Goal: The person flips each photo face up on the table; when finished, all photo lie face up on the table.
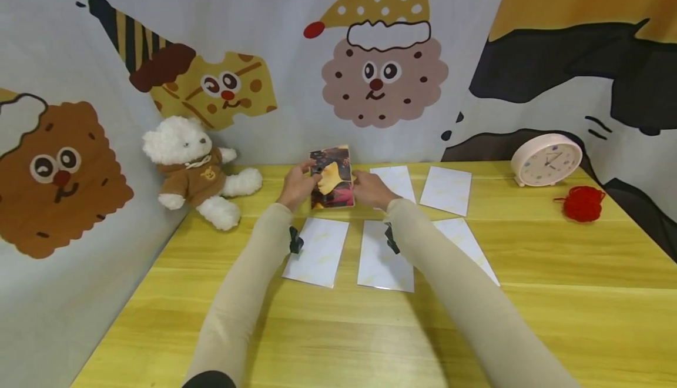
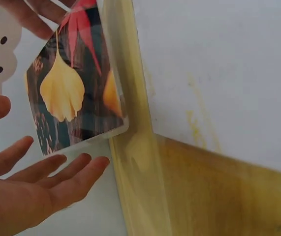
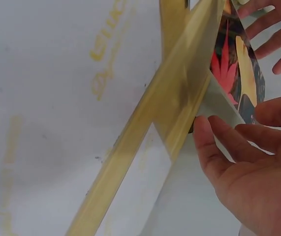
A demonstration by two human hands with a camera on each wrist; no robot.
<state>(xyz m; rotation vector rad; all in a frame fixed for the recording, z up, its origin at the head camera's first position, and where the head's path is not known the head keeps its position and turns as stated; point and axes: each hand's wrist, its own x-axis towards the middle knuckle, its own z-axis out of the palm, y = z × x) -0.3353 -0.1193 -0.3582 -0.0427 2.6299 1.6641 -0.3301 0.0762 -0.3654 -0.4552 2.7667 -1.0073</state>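
A glossy photo (image 1: 331,177) of a yellow ginkgo leaf and red maple leaves stands tilted up near the back of the table, its picture side showing. My left hand (image 1: 298,185) is at its left edge; in the left wrist view, that hand's fingers (image 2: 56,169) are spread and relaxed beside the photo (image 2: 76,78). On the opposite side my right hand (image 1: 372,188) has its fingertips right at the edge. Seen from the right wrist, the right hand (image 3: 263,152) is loosely bent, its fingertips close to the photo (image 3: 234,73).
Several white sheets with faint yellow print lie around, including a front left sheet (image 1: 317,253) and a back right one (image 1: 446,190). A white teddy bear (image 1: 198,170) sits at left. A pink clock (image 1: 547,160) and red yarn (image 1: 583,204) are at right. A patterned curtain (image 1: 296,82) backs the table.
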